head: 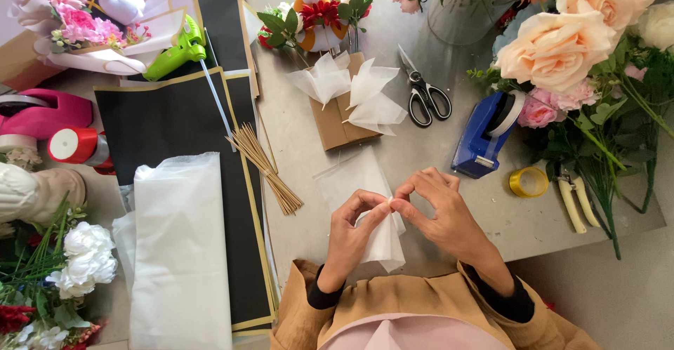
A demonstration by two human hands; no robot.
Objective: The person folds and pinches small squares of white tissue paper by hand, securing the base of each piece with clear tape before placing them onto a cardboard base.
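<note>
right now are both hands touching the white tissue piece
Touching. The head view shows the left hand and right hand pinching the top of the white tissue piece between their fingertips, with no gap visible.

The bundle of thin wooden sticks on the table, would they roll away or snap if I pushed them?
The bundle of sticks looks tied near one end, so it would probably slide as one rather than scatter. The sticks look very thin, so likely light and easy to snap. Its fanned loose end may catch on the black paper.
</note>
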